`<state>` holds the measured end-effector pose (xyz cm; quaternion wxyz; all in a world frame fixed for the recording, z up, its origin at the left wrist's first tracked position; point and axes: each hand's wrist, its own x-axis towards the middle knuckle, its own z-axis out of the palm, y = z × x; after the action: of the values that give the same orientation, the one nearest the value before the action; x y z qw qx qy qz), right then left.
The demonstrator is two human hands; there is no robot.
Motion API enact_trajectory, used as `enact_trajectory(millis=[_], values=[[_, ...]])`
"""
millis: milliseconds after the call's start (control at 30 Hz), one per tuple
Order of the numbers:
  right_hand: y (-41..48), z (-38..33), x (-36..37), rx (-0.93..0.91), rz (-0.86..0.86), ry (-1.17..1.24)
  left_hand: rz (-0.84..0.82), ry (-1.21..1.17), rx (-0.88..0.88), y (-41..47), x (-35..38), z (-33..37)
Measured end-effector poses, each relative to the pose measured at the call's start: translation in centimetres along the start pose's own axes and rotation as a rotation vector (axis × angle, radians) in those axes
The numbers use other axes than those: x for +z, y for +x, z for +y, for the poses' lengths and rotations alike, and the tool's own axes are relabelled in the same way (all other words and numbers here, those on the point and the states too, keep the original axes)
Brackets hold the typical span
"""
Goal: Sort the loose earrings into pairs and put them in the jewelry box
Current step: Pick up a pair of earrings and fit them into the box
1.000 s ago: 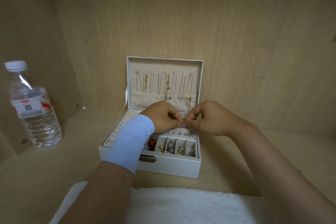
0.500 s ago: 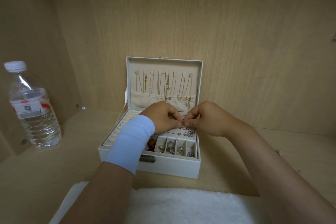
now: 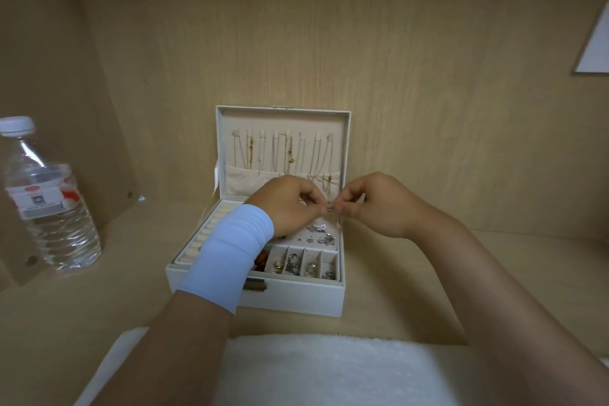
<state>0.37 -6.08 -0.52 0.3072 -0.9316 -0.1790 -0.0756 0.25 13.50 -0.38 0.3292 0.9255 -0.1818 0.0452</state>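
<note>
A white jewelry box (image 3: 296,301) stands open on the wooden shelf, with necklaces (image 3: 286,155) hanging inside its lid. Several small silver earrings (image 3: 321,234) lie loose on the box's upper tray. The front compartments (image 3: 303,265) hold more earrings and an amber piece. My left hand (image 3: 290,204), with a white wristband, and my right hand (image 3: 375,204) meet fingertip to fingertip above the tray. Together they pinch one tiny earring (image 3: 330,207), mostly hidden by the fingers.
A clear water bottle (image 3: 46,204) stands at the left by the side wall. A white towel (image 3: 329,369) lies along the near edge. Wooden walls close in the back and left. A white card (image 3: 594,43) shows at the upper right.
Both hands have stayed over the tray, shifting only slightly while their fingertips work the small earring between them.
</note>
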Motion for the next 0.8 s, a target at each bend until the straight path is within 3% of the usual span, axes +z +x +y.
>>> enact_trajectory(millis=[200,367,533,667,800], values=[[-4.7,4.4,-6.3,0.080,0.000,-0.103,0.003,-0.081,0.131,0.7,3.9,5.0],[-9.1,10.0,-10.4,0.212,-0.078,-0.219,-0.161,-0.072,0.179,2.6,9.9,10.6],[-11.0,13.7,-10.7,0.306,-0.147,-0.303,-0.321,0.041,0.129,4.2,15.6,13.4],[-10.5,14.5,-9.8,0.289,-0.253,-0.297,-0.346,0.043,0.091,4.9,17.3,13.5],[-10.0,15.5,-8.8,0.310,-0.225,-0.212,-0.344,0.016,0.088,5.3,18.4,12.7]])
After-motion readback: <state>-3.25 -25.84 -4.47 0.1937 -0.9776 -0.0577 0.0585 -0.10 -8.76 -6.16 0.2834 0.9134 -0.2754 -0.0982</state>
